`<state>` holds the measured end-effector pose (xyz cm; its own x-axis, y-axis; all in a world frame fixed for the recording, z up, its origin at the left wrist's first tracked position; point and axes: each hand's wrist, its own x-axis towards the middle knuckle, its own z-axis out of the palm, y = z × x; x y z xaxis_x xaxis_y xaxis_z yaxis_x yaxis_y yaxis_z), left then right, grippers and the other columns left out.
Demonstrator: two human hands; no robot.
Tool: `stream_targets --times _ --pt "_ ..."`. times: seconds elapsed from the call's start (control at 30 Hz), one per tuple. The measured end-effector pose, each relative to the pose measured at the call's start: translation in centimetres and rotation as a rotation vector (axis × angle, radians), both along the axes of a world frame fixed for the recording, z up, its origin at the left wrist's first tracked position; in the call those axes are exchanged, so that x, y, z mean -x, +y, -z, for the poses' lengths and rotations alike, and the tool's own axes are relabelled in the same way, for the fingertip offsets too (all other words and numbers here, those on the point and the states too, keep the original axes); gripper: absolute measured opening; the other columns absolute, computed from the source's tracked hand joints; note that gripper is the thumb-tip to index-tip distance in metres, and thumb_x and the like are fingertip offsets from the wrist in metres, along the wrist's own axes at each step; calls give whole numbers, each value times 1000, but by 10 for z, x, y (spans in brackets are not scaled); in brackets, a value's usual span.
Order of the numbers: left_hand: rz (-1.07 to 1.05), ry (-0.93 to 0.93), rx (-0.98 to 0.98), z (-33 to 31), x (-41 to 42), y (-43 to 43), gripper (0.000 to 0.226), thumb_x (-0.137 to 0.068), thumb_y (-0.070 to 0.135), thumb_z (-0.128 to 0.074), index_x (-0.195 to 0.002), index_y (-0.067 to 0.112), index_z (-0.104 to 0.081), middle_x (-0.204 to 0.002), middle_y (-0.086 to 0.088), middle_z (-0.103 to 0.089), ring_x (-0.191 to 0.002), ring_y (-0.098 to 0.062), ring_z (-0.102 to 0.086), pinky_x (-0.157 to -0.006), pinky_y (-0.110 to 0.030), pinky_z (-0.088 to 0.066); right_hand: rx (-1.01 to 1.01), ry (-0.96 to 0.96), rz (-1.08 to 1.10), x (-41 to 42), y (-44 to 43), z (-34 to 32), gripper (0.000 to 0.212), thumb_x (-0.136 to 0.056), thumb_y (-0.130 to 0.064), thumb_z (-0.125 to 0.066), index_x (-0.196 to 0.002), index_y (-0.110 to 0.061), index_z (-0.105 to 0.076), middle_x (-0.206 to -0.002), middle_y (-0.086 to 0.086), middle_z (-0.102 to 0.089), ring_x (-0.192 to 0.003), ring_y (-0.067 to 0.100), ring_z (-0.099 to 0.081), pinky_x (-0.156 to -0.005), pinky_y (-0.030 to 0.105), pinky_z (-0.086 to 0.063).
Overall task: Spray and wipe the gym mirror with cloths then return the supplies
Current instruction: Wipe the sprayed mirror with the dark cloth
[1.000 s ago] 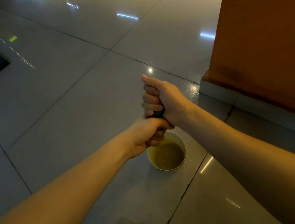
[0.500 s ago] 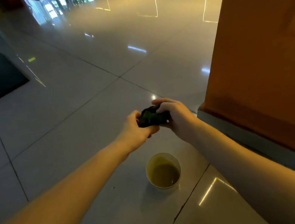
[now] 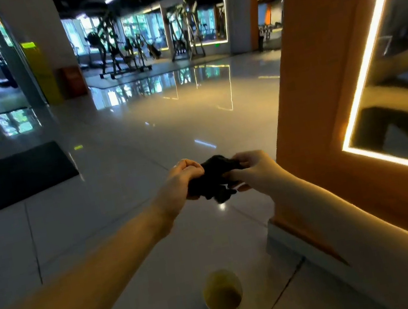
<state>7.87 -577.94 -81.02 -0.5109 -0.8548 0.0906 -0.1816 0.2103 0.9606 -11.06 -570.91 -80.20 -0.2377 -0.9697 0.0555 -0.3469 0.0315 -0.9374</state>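
Dark fabric bunched into a wad: the cloth (image 3: 215, 177) is held in the air between both hands, above the tiled floor (image 3: 101, 227). It is ahead of a small round container (image 3: 223, 294) of yellowish liquid that stands on the floor. The left hand (image 3: 183, 179) has its fingers curled round the left end of the wad. The right hand (image 3: 252, 170) grips the right end, fingers curled over it. Neither hand is spread.

Handling. The cloth is soft and light and has no shape of its own; loose folds hang below the hands. It may be damp, in which case expect drips and slightly more weight. Take it by a broad handful rather than one corner, or open it flat over the palm before wiping.

Clearances. The mirror (image 3: 405, 97) is set in the orange wall (image 3: 302, 82) to the right, bordered by a lit strip (image 3: 362, 72). A pale skirting (image 3: 296, 249) projects at the foot of that wall. The container stands near this skirting and below the arms, so a careless step could tip it. Open floor extends ahead and to the left as far as a dark mat (image 3: 16, 176). Gym machines stand well apart at the far end. The glossy floor may be slippery where wet.
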Motion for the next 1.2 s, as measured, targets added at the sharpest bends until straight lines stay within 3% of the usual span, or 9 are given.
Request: stream_targets --times 0.17,0.33,0.5,0.63,0.83,0.93,1.03,1.13,1.2 --pt "28 81 -18 -56 13 30 23 -94 7 -71 -109 19 -58 -95 -10 -65 -79 -23 -67 -61 -29 -53 -36 -83 -87 24 60 -69 17 -95 -5 -69 -111 -12 -67 -97 17 -76 -71 30 -75 -63 33 -64" --pt "337 49 -1 -110 34 80 46 -88 2 -76 -127 17 -58 -112 -16 -74 -104 -29 -74 -98 -42 -57 12 -114 -33 54 125 -119 16 -96 -6 -68 -111 -8 -70 -95 12 -78 -81 27 -76 -67 33 -65" --pt "646 -141 40 -150 80 141 34 -88 11 -70 -121 18 -67 -113 -7 -76 -111 -24 -71 -96 -35 -59 48 -72 54 77 188 -150 17 -96 -13 -67 -107 -2 -73 -97 13 -72 -89 22 -72 -69 29 -59" --pt "689 -60 49 -161 121 168 51 -85 37 -75 -132 19 -65 -121 0 -76 -118 -19 -69 -105 -41 -54 64 12 182 95 226 -170 24 -94 -23 -72 -112 -7 -72 -104 12 -77 -97 24 -75 -86 37 -62" --pt "630 128 74 -157 164 179 33 -97 26 -69 -128 13 -68 -113 -5 -78 -108 -21 -74 -99 -46 -58 53 17 217 119 286 -189 29 -92 -12 -72 -120 -3 -68 -107 15 -78 -100 29 -76 -79 34 -62" --pt "743 171 45 -163 175 191 33 -96 26 -68 -126 11 -69 -113 -8 -78 -106 -21 -74 -83 -31 -61 67 -64 276 126 309 -194 42 -86 -16 -75 -123 2 -67 -114 19 -75 -106 31 -73 -90 41 -62" --pt "829 205 18 -172 189 209 32 -92 17 -72 -123 9 -69 -112 -10 -77 -106 -22 -75 -83 -32 -58 106 -163 319 128 330 -198 52 -82 -24 -74 -129 -3 -64 -123 19 -72 -116 33 -69 -101 47 -56" --pt "862 232 25 -185 204 223 21 -93 -2 -69 -110 10 -69 -108 -11 -78 -105 -26 -75 -83 -34 -60 184 -225 366 130 351 -209 42 -91 -21 -68 -131 -8 -62 -126 15 -72 -119 32 -68 -101 49 -55" --pt "861 223 81 -193 214 230 18 -96 3 -69 -111 11 -70 -107 -9 -79 -102 -24 -76 -82 -34 -61 219 -118 476 132 364 -220 33 -96 -19 -67 -128 -8 -64 -118 11 -75 -113 29 -72 -90 43 -59"
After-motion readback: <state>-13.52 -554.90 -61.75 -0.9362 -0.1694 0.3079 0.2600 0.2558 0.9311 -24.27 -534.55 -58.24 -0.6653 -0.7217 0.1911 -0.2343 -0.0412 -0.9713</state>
